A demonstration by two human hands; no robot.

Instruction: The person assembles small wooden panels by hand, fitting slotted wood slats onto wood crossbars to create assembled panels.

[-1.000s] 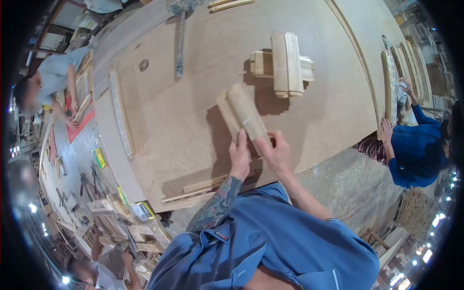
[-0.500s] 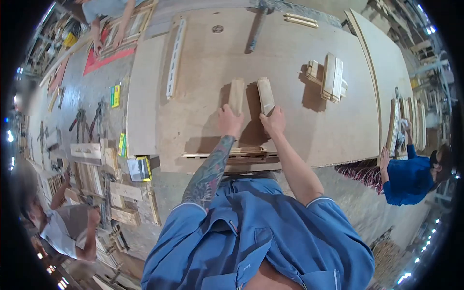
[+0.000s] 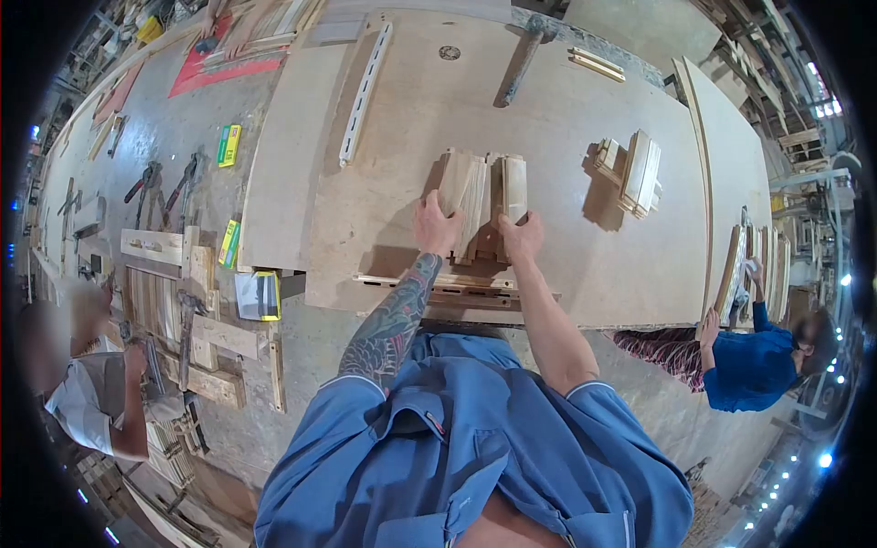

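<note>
My left hand (image 3: 437, 226) is closed on the lower left side of a light wooden stack (image 3: 464, 187). Beside it, to the right, my right hand (image 3: 522, 237) grips the lower end of another group of wooden pieces (image 3: 513, 187). The two groups stand close together over the pale worktable (image 3: 384, 210), with a narrow gap between their upper parts. Below my hands, slotted wooden strips (image 3: 457, 290) lie along the near edge. To the right sits a separate stack of short boards (image 3: 639, 173), some laid crosswise.
A hammer (image 3: 523, 64) and small strips (image 3: 596, 64) lie at the far side. A slotted white strip (image 3: 367, 96) is at left. One co-worker in blue (image 3: 744, 365) stands right, another in grey (image 3: 91, 402) left; more hands work at upper left.
Both wooden groups have come closer together and now show more pieces, with their sides turned into view. The camera view has shifted somewhat.
</note>
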